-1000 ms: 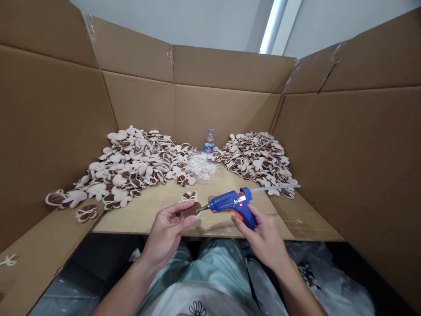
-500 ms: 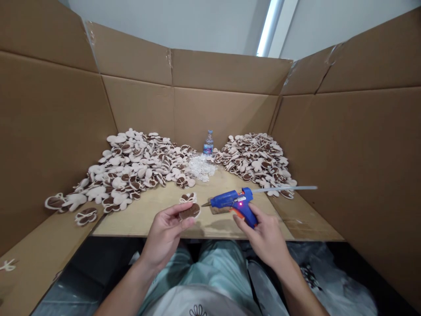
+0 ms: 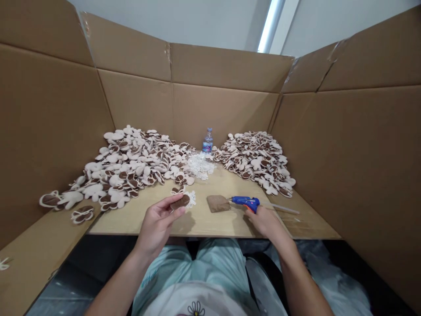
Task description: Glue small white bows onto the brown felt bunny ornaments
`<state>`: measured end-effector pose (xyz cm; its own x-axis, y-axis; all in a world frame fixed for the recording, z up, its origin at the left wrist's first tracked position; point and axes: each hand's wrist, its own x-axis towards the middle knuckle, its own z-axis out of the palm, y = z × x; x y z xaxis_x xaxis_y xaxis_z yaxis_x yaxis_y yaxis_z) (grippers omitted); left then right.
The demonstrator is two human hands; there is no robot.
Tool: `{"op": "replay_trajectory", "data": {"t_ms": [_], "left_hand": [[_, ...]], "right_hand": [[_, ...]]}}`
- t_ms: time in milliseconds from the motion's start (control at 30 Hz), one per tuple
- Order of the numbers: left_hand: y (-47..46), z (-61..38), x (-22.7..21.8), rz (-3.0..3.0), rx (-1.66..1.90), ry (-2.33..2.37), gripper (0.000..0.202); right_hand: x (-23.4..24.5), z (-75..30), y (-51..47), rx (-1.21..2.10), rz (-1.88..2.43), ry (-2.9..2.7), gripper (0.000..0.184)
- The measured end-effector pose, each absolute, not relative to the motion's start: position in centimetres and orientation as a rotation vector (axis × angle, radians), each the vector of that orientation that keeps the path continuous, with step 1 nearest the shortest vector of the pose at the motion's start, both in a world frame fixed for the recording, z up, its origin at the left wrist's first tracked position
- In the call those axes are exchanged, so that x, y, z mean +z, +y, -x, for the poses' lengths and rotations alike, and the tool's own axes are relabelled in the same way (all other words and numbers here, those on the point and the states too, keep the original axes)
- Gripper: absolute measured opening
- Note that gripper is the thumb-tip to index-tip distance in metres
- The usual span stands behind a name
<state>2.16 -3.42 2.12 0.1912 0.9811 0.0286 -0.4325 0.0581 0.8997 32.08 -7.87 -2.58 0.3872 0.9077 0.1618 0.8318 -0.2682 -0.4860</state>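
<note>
My left hand [image 3: 157,224] pinches a light, floppy brown felt piece [image 3: 180,202] by its edge; my right hand [image 3: 268,222] grips the stiff blue glue gun [image 3: 245,202] by its handle.

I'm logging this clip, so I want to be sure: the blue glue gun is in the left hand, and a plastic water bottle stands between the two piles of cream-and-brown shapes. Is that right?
Not quite. The head view shows the blue glue gun at the right hand, not the left. The left hand holds a brown-and-cream shape. The plastic water bottle does stand between the two piles of cream-and-brown shapes.
</note>
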Motion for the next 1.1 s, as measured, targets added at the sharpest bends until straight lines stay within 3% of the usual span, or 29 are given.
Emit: {"op": "replay_trajectory", "data": {"t_ms": [267, 500, 633, 700, 800, 1100], "left_hand": [[-2.4, -1.4, 2.7, -0.942, 1.332, 0.788, 0.040], [-1.8, -0.7, 2.8, -0.981, 1.359, 0.759, 0.036], [-1.5, -0.4, 2.6, -1.012, 1.387, 0.749, 0.034], [-1.4, -0.3, 2.5, -1.029, 1.394, 0.742, 0.033], [-1.4, -0.3, 2.3, -1.043, 1.394, 0.741, 0.031], [-1.3, 0.0, 2.4, -1.012, 1.400, 0.753, 0.032]], "right_hand": [[-1.5, -31.3, -8.2, 0.429, 2.444, -1.483, 0.026], [-0.1, -31.7, -9.2, 0.343, 2.554, -1.467, 0.042], [0.4, -29.3, -9.3, 0.137, 2.323, -1.528, 0.023], [0.1, -26.7, -8.5, 0.204, 2.066, -1.670, 0.015], [-0.7, -22.3, -6.2, 0.259, 1.902, -1.923, 0.019], [-2.4, -17.1, 0.2, 0.126, 2.060, -2.078, 0.022]]}}
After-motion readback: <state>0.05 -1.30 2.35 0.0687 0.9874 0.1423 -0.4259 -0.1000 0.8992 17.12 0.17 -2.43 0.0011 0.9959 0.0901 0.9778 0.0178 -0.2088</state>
